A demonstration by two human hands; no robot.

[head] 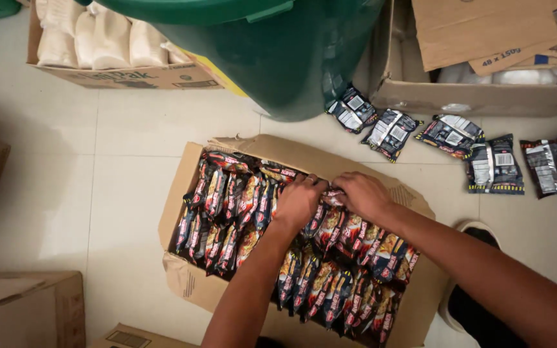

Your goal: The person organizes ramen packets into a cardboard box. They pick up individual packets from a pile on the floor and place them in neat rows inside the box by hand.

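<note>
Both forearms reach up from the near edge into an open cardboard box [185, 193] of glossy snack packets on a pale tiled floor.

Left to right: upright black-and-red packets [217, 206] stand edge-on in tight rows, their long sides running away from the camera; the left hand [299, 201] and right hand [363, 195] meet at the far middle of the box, fingers curled and pinched together on the crinkled top of one packet [333, 196] that lies directly under and between them, about equally near each hand. Beyond the box stands a smooth dark green bin [278, 58]. Further right, five loose packets [452, 135] lie flat, label side up, in a row beside another carton [485, 96]. A box of white sacks [98, 45] sits far left.
</note>
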